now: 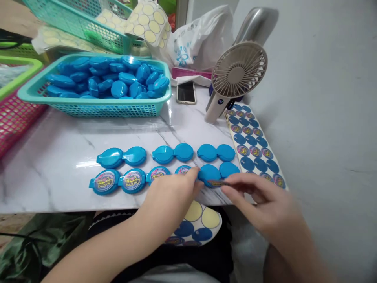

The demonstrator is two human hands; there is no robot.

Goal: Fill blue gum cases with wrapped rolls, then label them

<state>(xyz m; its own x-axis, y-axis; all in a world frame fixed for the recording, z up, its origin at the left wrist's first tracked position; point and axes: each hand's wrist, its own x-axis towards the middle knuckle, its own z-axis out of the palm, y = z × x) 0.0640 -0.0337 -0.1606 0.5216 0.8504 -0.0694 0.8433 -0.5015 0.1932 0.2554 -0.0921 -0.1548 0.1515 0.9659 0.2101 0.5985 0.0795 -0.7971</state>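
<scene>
My right hand (262,200) pinches a round printed sticker (217,182) by its edge, tilted over the near side of an opened blue plastic case (209,173). My left hand (173,188) is closed, with thumb and forefinger at the left end of that same case. Left of it, partly covered by my left hand, lies an opened case with stickers on both halves (184,169). Another stickered case (106,181) is at the row's left end. Behind them lies a row of opened plain blue cases (173,153). Below my hands, a sticker sheet (203,234) rests on my lap.
A turquoise basket (118,110) full of blue cases stands at the back left. A handheld fan (235,74), a phone (186,93) and a white plastic bag (200,39) are behind. More sticker sheets (255,141) lie at the right along the wall.
</scene>
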